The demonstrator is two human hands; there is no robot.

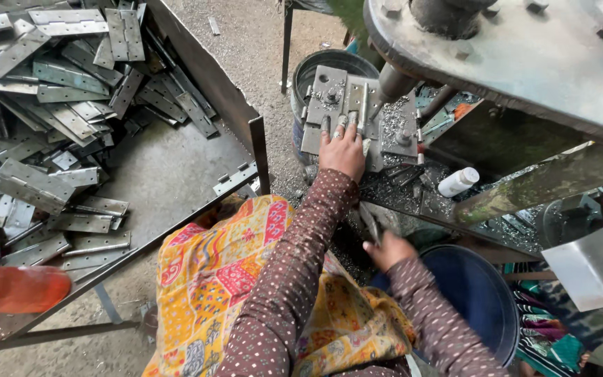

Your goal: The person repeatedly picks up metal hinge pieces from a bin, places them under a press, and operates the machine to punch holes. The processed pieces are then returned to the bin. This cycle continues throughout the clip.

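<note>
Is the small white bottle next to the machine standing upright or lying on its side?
Lying on its side. The white bottle rests tilted on the chip-covered machine table, its cap end pointing up and right.

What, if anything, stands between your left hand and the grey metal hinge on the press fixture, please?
Nothing visible does: the left hand already rests its fingers on the grey metal hinge lying on the steel fixture plate, beside the round punch.

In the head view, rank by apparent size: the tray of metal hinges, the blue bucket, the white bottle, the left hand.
1. tray of metal hinges
2. blue bucket
3. left hand
4. white bottle
</note>
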